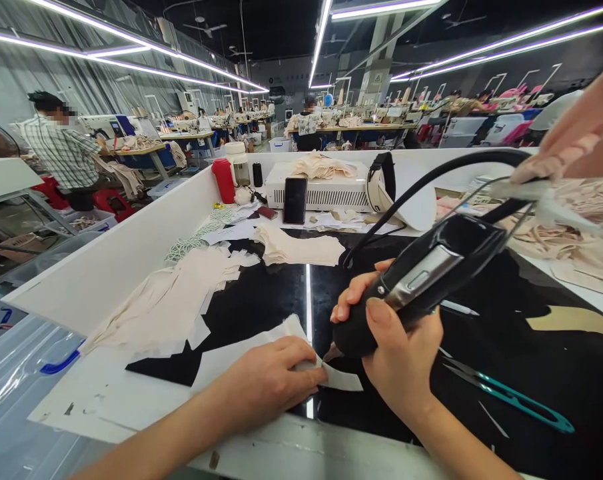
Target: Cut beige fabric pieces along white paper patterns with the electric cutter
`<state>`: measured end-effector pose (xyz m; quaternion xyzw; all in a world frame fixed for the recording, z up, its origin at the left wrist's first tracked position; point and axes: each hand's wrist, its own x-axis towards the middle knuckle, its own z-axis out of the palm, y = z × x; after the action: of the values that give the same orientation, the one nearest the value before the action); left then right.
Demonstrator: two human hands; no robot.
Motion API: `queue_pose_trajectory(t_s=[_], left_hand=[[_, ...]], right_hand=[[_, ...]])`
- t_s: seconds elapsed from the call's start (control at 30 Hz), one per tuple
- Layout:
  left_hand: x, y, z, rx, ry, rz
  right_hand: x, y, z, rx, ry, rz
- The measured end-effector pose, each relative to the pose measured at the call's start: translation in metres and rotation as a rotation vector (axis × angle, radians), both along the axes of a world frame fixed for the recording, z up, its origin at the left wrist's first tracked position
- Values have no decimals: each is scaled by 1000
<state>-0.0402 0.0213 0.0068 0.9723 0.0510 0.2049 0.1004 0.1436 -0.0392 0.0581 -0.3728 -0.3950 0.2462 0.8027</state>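
My right hand [406,353] is wrapped round a black corded handheld cutter [426,267] with a silver side plate. Its narrow tip points down to the left and meets a pale curved strip [344,378] on the black work surface, close to my left fingers. My left hand [276,373] presses its closed fingers onto a pale, thin fabric or paper piece [231,353], which runs out from beneath the palm. Part of that piece is hidden under the hand.
Teal-handled snips [521,400] and a white pen [458,308] lie right. Pale fabric stacks [301,247] lie behind; a phone [295,200] leans on a white vented box [326,183]. Another person's blurred hand [556,153] is upper right, near the cable [431,177]. A low white wall [106,260] borders the left.
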Motion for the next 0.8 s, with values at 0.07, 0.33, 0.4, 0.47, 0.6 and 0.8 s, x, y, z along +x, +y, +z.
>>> queue_pose_trajectory(t_s=[0.07, 0.33, 0.4, 0.47, 0.6, 0.8], left_hand=[[0, 0, 0, -6, 2, -1], [2, 0, 0, -3, -20, 1], [2, 0, 1, -18, -12, 8], [2, -1, 2, -26, -4, 11], [1, -1, 3, -28, -7, 10], [1, -1, 1, -34, -15, -5]], right_hand=[[-2, 3, -1, 4, 1, 1], [0, 11, -1, 2, -3, 9], [0, 13, 1, 10, 8, 10], [-1, 14, 2, 12, 11, 9], [-3, 15, 2, 3, 17, 8], [-5, 16, -1, 2, 7, 9]])
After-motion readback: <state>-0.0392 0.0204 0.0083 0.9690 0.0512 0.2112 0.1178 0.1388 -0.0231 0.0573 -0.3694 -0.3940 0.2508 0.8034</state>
